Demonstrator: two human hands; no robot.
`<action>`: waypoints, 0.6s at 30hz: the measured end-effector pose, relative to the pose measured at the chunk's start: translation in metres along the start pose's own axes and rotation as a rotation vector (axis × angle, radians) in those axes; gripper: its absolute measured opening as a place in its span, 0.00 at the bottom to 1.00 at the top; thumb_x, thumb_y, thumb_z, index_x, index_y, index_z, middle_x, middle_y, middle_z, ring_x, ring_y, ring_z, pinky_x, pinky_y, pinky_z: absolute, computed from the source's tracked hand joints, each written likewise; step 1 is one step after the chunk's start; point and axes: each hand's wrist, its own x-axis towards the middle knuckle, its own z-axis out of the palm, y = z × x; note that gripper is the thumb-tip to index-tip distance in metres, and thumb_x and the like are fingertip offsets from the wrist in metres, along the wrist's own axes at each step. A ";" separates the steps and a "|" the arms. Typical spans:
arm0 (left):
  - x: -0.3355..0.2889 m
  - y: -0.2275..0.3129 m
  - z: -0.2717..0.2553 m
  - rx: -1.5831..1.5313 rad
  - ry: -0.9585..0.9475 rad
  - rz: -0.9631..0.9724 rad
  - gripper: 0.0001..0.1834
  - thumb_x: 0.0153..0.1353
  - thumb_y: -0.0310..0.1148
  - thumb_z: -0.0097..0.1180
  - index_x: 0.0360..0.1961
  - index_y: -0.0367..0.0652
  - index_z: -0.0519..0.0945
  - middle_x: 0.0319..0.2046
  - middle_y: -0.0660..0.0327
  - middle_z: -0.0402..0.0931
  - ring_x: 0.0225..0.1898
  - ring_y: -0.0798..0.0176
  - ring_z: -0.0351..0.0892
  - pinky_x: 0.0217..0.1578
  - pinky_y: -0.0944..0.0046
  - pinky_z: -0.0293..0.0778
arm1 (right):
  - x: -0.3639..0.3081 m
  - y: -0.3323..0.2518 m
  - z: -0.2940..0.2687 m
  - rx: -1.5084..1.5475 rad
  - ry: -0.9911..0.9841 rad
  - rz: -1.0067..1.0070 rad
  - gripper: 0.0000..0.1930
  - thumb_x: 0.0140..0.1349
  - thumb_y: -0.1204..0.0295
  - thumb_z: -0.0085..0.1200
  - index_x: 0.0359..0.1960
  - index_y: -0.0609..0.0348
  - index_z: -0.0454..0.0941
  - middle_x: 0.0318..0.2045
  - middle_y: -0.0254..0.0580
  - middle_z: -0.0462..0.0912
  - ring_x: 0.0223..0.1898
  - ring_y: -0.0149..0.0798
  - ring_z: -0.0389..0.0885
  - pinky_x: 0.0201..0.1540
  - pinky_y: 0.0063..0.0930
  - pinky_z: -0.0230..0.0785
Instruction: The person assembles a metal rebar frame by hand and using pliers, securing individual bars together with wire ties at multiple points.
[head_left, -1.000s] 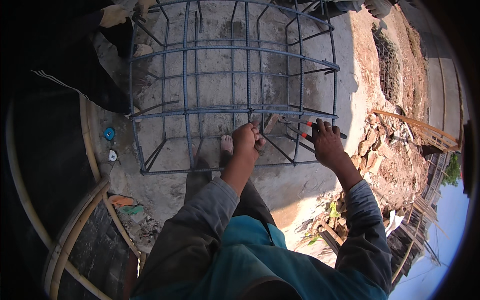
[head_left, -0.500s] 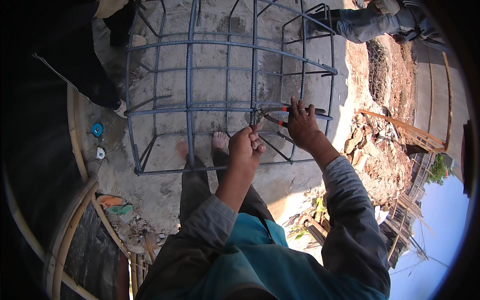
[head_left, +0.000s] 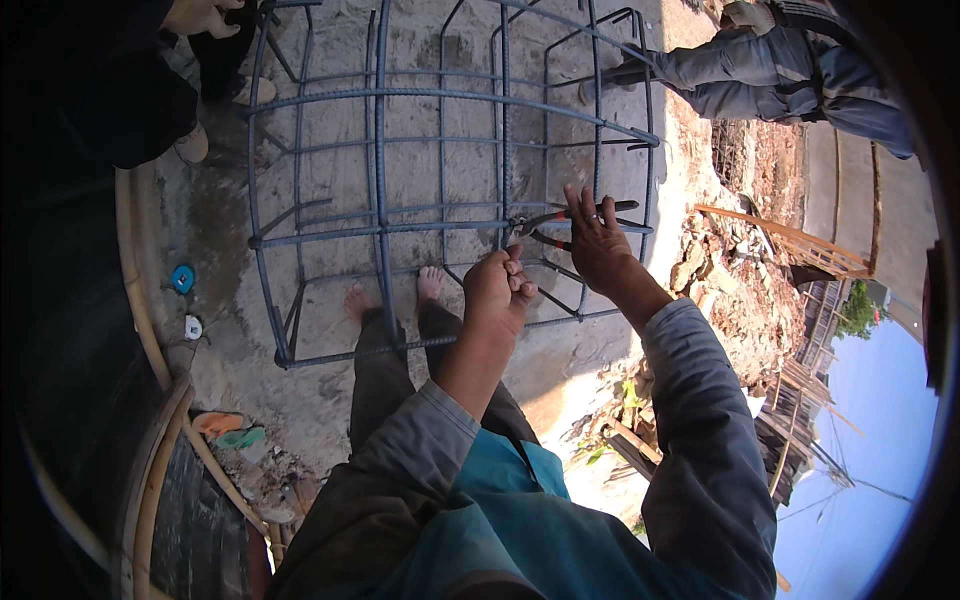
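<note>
A cage of ribbed steel rebar spreads over the concrete in front of me. My right hand is around the dark, orange-marked handles of a pair of pincers, which are spread slightly apart. The jaws meet a bar crossing on the near side of the cage. Just below them, my left hand is closed, fingertips pinched close to the jaws. Whatever sits between those fingers is too small to make out. My bare feet show under the near bars.
Two other people stand beyond the cage, one in dark trousers at left, one in grey trousers at right. A blue round object, an orange sandal and bamboo poles lie left. Broken rubble borders the right side.
The view has shifted slightly, and more of the person at the right shows. The pincers' handles have turned a little, their outer ends rising, with both hands still at the same crossing.
</note>
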 end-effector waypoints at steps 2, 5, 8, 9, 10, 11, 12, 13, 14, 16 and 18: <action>-0.003 -0.009 0.007 0.029 0.011 0.005 0.08 0.66 0.30 0.45 0.40 0.39 0.74 0.16 0.74 0.64 0.14 0.75 0.60 0.21 0.69 0.62 | 0.004 0.000 -0.005 -0.012 -0.002 0.011 0.23 0.62 0.61 0.51 0.56 0.60 0.78 0.72 0.61 0.44 0.72 0.62 0.44 0.67 0.62 0.40; -0.001 -0.018 0.017 -0.004 0.023 0.022 0.08 0.65 0.29 0.44 0.40 0.39 0.74 0.16 0.73 0.63 0.14 0.75 0.59 0.21 0.69 0.62 | 0.003 -0.009 0.010 0.037 0.048 0.095 0.25 0.60 0.61 0.53 0.57 0.59 0.77 0.73 0.61 0.43 0.72 0.61 0.44 0.67 0.61 0.40; -0.005 -0.028 0.026 0.006 0.063 0.033 0.08 0.65 0.28 0.43 0.40 0.40 0.75 0.17 0.71 0.64 0.15 0.74 0.60 0.20 0.69 0.63 | -0.003 -0.021 0.012 0.188 0.056 0.131 0.30 0.59 0.62 0.53 0.62 0.65 0.69 0.73 0.62 0.41 0.72 0.61 0.43 0.67 0.60 0.39; -0.005 -0.033 0.032 0.019 0.053 0.034 0.08 0.65 0.28 0.43 0.40 0.40 0.75 0.17 0.71 0.64 0.15 0.74 0.60 0.20 0.69 0.63 | -0.005 -0.023 0.009 0.229 0.088 0.161 0.31 0.59 0.62 0.52 0.63 0.66 0.68 0.73 0.62 0.40 0.72 0.61 0.43 0.67 0.60 0.39; -0.006 -0.035 0.036 0.032 0.044 0.034 0.08 0.65 0.28 0.44 0.39 0.40 0.75 0.18 0.71 0.64 0.15 0.74 0.60 0.20 0.69 0.64 | -0.008 -0.024 0.006 0.271 0.121 0.192 0.32 0.59 0.63 0.52 0.64 0.68 0.66 0.73 0.62 0.40 0.72 0.61 0.43 0.67 0.60 0.39; -0.004 -0.033 0.036 0.017 0.046 0.033 0.08 0.63 0.27 0.43 0.39 0.40 0.75 0.18 0.71 0.64 0.16 0.74 0.61 0.21 0.68 0.65 | -0.008 -0.029 0.001 0.274 0.038 0.180 0.34 0.59 0.62 0.51 0.64 0.73 0.63 0.73 0.62 0.40 0.72 0.60 0.42 0.67 0.59 0.39; -0.004 -0.033 0.038 0.032 0.040 0.036 0.08 0.63 0.27 0.43 0.39 0.40 0.75 0.18 0.71 0.65 0.16 0.74 0.61 0.21 0.68 0.66 | -0.006 -0.034 0.003 0.241 0.105 0.189 0.34 0.58 0.60 0.51 0.64 0.70 0.65 0.73 0.62 0.40 0.72 0.60 0.42 0.67 0.60 0.39; -0.004 -0.033 0.041 0.048 0.034 0.039 0.08 0.63 0.26 0.42 0.39 0.40 0.75 0.18 0.71 0.65 0.16 0.74 0.61 0.21 0.68 0.66 | -0.005 -0.027 0.006 0.184 0.065 0.137 0.34 0.58 0.59 0.48 0.64 0.70 0.64 0.72 0.64 0.41 0.70 0.61 0.46 0.66 0.61 0.42; -0.004 -0.033 0.044 0.063 0.029 0.043 0.09 0.62 0.26 0.42 0.38 0.40 0.75 0.18 0.71 0.65 0.16 0.74 0.62 0.22 0.68 0.67 | -0.003 -0.019 0.008 0.126 0.027 0.084 0.35 0.58 0.58 0.46 0.63 0.70 0.64 0.72 0.66 0.41 0.69 0.62 0.50 0.65 0.61 0.45; -0.006 -0.035 0.049 0.107 0.057 0.047 0.09 0.61 0.25 0.41 0.38 0.40 0.75 0.19 0.70 0.65 0.16 0.74 0.62 0.22 0.67 0.68 | 0.000 -0.009 -0.006 0.045 0.003 -0.012 0.32 0.56 0.58 0.48 0.60 0.64 0.69 0.68 0.67 0.51 0.65 0.61 0.56 0.61 0.59 0.49; -0.005 -0.034 0.049 0.113 0.061 0.076 0.09 0.62 0.25 0.41 0.38 0.40 0.75 0.19 0.69 0.66 0.17 0.74 0.62 0.22 0.67 0.69 | 0.007 -0.005 -0.027 -0.002 -0.066 -0.085 0.29 0.54 0.58 0.50 0.57 0.60 0.73 0.62 0.65 0.61 0.61 0.59 0.62 0.59 0.57 0.54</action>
